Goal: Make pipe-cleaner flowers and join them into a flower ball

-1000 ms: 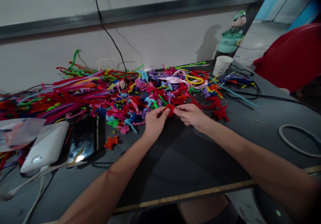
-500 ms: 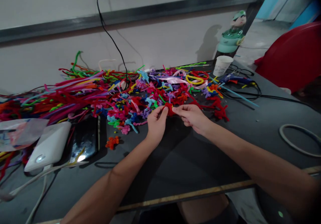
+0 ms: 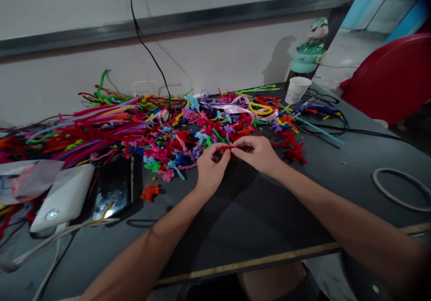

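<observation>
Between the fingertips of both hands is a small red pipe-cleaner piece (image 3: 227, 148), mostly covered by the fingers. My left hand (image 3: 212, 164) pinches it from the left with thumb and finger. From the right, my right hand (image 3: 257, 152) pinches it too, the thumbs almost touching. Just beyond the fingers lies a heap of small twisted pipe-cleaner shapes (image 3: 182, 141) in many colours. An orange pipe-cleaner flower (image 3: 150, 192) lies apart on the dark table, left of my left hand. Red pipe-cleaner shapes (image 3: 294, 150) lie beyond my right wrist.
Long loose pipe cleaners (image 3: 90, 130) spread along the wall at left. A white power bank (image 3: 63, 197) with cables and a phone (image 3: 112, 188) lie nearer. At right are a paper cup (image 3: 297, 90), a glue gun (image 3: 316, 108), a green bottle (image 3: 306, 56) and a grey ring (image 3: 400, 188).
My right hand has turned and closed in toward the left hand, its fingers now curled over the red piece. Less of the red piece shows. The view has shifted slightly.
</observation>
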Demonstrator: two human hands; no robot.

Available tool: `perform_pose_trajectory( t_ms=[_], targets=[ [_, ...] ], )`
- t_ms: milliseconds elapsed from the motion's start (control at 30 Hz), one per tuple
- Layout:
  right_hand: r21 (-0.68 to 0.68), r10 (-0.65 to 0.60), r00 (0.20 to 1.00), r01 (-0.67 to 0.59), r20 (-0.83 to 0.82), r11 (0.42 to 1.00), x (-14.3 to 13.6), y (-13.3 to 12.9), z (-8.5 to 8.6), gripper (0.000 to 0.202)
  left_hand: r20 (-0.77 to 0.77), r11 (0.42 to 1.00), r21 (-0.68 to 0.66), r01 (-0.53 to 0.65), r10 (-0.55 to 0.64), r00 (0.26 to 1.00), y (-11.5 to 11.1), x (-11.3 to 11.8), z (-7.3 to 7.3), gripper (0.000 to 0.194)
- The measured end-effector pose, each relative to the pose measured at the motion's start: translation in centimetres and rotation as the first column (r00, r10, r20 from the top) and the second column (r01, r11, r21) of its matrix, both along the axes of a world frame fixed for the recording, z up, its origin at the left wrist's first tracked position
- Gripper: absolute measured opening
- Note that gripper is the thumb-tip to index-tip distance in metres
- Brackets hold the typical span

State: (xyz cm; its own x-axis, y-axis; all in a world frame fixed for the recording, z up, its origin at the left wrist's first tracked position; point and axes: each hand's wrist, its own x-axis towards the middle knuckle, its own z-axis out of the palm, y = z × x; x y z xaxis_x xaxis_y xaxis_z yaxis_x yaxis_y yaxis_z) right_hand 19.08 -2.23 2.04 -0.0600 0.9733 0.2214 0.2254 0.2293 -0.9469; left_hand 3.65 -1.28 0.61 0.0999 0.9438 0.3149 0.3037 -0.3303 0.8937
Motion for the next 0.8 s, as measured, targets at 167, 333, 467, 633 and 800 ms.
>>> perform_pose_trajectory(
  t_ms=[167, 333, 467, 633, 800],
  targets=[
    [-0.279, -0.022, 0.931, -0.086, -0.365, 0.956, -1.2, 0.0, -0.5, 0.025, 0.099, 0.996, -0.081, -0.022, 0.030, 0.995, 0.1, 0.0, -0.1, 0.029],
    [-0.062, -0.038, 0.996, 0.033, -0.075, 0.998, -1.0, -0.2, -0.9, 0.019, 0.150, 0.984, -0.178, -0.012, 0.039, 0.988, 0.8, -0.1, -0.7, 0.029],
    [0.350, -0.146, 0.945, 0.037, 0.292, 0.936, 0.0, -0.4, -0.7, 0.014, 0.191, 0.981, -0.186, 0.044, -0.007, 0.982, 0.9, -0.1, -0.6, 0.025],
    [0.482, -0.195, 0.910, -0.007, 0.366, 0.876, 0.5, -0.3, -0.7, 0.016, 0.189, 0.980, -0.184, 0.077, -0.042, 0.981, 0.8, -0.1, -0.1, 0.021],
    [0.499, -0.193, 0.911, -0.017, 0.366, 0.867, 0.6, -0.1, -1.0, 0.015, 0.206, 0.975, -0.217, 0.055, -0.009, 0.979, 0.8, 0.0, -0.2, 0.021]
  ],
)
